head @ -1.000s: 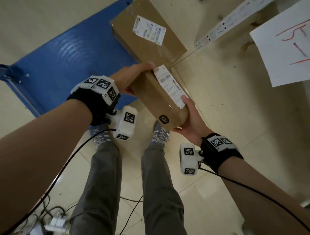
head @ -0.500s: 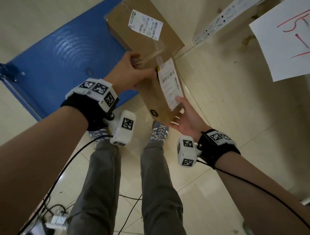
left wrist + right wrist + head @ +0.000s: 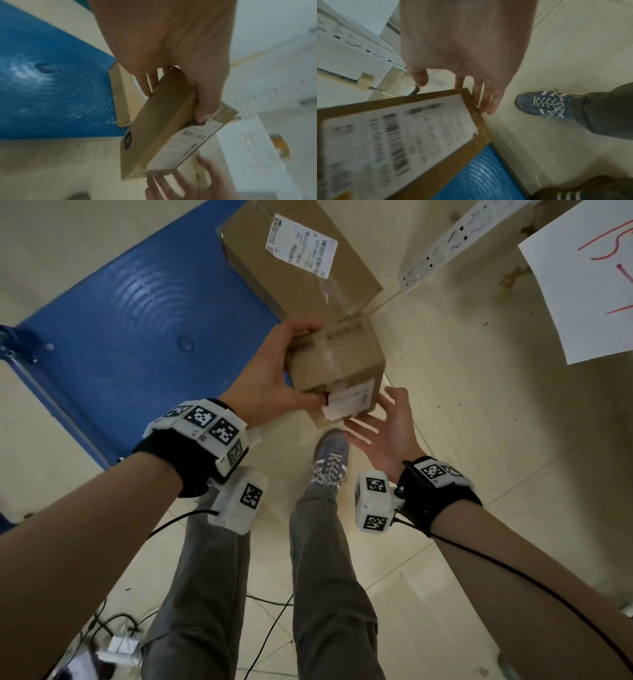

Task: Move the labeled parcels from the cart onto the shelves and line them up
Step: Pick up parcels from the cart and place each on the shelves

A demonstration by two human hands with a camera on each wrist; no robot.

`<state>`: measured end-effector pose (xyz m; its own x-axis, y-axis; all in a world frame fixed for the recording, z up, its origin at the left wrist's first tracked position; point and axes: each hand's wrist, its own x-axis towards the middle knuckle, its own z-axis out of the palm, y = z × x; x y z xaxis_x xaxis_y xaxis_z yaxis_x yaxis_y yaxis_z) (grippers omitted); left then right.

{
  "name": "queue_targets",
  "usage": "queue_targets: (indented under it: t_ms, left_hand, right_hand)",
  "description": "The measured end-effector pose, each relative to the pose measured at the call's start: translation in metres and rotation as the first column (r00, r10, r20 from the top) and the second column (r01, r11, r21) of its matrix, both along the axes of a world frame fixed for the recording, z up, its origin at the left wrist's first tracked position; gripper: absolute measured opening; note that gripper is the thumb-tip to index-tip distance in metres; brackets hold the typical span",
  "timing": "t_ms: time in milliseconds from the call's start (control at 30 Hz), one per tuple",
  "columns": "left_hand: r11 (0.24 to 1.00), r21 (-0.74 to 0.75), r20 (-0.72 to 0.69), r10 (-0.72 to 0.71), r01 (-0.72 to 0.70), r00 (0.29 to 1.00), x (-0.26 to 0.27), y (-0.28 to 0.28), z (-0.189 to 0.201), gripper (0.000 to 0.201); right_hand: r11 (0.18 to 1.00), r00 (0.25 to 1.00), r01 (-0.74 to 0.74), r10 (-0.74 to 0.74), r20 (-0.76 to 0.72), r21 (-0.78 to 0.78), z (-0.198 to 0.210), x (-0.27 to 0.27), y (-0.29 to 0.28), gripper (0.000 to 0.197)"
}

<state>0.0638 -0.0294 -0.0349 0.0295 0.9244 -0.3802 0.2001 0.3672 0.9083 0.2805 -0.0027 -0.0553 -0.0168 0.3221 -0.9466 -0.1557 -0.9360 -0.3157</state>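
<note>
A small brown cardboard parcel with a white shipping label is held in the air over the floor. My left hand grips it by one end, thumb on the label face and fingers round the far side, as the left wrist view shows on the parcel. My right hand is just below and to the right of it, palm up, fingers spread, apart from the box or barely grazing its corner. A larger labeled parcel lies on the blue cart.
A white perforated shelf upright runs across the upper right, beside a white sheet with red marks. My legs and blue shoe stand below the parcel. Cables and a power strip lie on the tiled floor at lower left.
The left hand has turned the small parcel end-on and kept hold of it. The right hand, which supported its lower end, has let go and now hovers open under it.
</note>
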Motion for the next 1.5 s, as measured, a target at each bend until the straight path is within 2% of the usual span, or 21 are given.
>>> queue_targets:
  t_ms: [67,133,200,267,333,433,567,767,833,900,1000,1067,1167,1233,1333,1400,1500]
  left_hand:
    - [0.962,-0.143,0.094,0.247,-0.233,0.964,-0.007,0.000,-0.004,0.072]
    - [0.802,-0.396,0.174,0.544,-0.448,0.821,-0.015,-0.001,-0.011,0.060]
    - [0.582,-0.645,0.189,0.750,-0.496,0.634,-0.024,-0.006,-0.022,0.059]
    - [0.418,-0.784,0.171,0.857,-0.460,0.486,-0.031,-0.014,-0.034,0.059]
    - [0.368,-0.836,0.158,0.872,-0.407,0.464,-0.032,-0.023,-0.042,0.043]
    - [0.374,-0.864,0.185,0.858,-0.336,0.479,-0.026,-0.035,-0.049,0.033]
    - [0.375,-0.874,0.199,0.856,-0.309,0.477,-0.025,-0.043,-0.054,0.048]
    - [0.371,-0.891,0.183,0.821,-0.262,0.541,-0.028,-0.045,-0.055,0.053]
    - [0.390,-0.888,0.205,0.808,-0.242,0.553,-0.026,-0.044,-0.052,0.058]
    - [0.446,-0.866,0.231,0.759,-0.227,0.608,-0.023,-0.045,-0.050,0.069]
    - [0.514,-0.834,0.222,0.646,-0.202,0.730,-0.016,-0.049,-0.046,0.079]
    - [0.505,-0.837,0.179,0.617,-0.211,0.766,-0.008,-0.050,-0.040,0.069]
    - [0.489,-0.832,0.125,0.624,-0.261,0.772,0.003,-0.052,-0.035,0.025]
    - [0.515,-0.826,0.147,0.591,-0.231,0.793,0.010,-0.052,-0.030,0.015]
    - [0.523,-0.826,0.191,0.613,-0.212,0.767,0.025,-0.047,-0.024,0.019]
    - [0.530,-0.830,0.256,0.638,-0.173,0.726,0.035,-0.042,-0.017,0.020]
    - [0.505,-0.843,0.284,0.711,-0.186,0.644,0.044,-0.040,-0.014,0.019]
  right_hand:
    - [0.997,0.996,0.042,-0.047,0.077,0.066,0.000,0.003,0.001,0.049]
    - [0.990,0.994,0.097,-0.101,0.042,0.100,0.002,0.006,0.003,0.050]
    - [0.990,0.995,0.097,-0.092,-0.050,0.106,0.005,0.004,0.007,0.049]
    - [0.992,0.990,0.030,-0.013,-0.137,0.121,0.010,-0.003,0.012,0.047]
    - [0.989,0.973,-0.031,0.063,-0.223,0.146,0.016,-0.013,0.017,0.048]
    - [0.978,0.943,-0.090,0.144,-0.299,0.186,0.024,-0.029,0.023,0.054]
    - [0.977,0.929,-0.124,0.175,-0.325,0.172,0.029,-0.038,0.026,0.064]
    - [0.961,0.924,-0.215,0.257,-0.284,0.172,0.032,-0.034,0.023,0.059]
    - [0.957,0.923,-0.226,0.270,-0.272,0.184,0.034,-0.033,0.022,0.056]
    - [0.945,0.921,-0.247,0.298,-0.252,0.215,0.035,-0.031,0.023,0.045]
    - [0.922,0.914,-0.287,0.345,-0.213,0.260,0.039,-0.031,0.026,0.028]
    - [0.895,0.900,-0.335,0.396,-0.180,0.293,0.043,-0.033,0.030,0.027]
    - [0.839,0.863,-0.417,0.487,-0.138,0.350,0.047,-0.040,0.034,0.034]
    - [0.803,0.833,-0.457,0.537,-0.134,0.382,0.048,-0.045,0.034,0.033]
    - [0.793,0.816,-0.461,0.555,-0.160,0.399,0.045,-0.050,0.034,0.032]
    - [0.766,0.812,-0.485,0.574,-0.109,0.421,0.042,-0.050,0.037,0.038]
    - [0.710,0.788,-0.539,0.615,-0.027,0.453,0.038,-0.041,0.043,0.046]
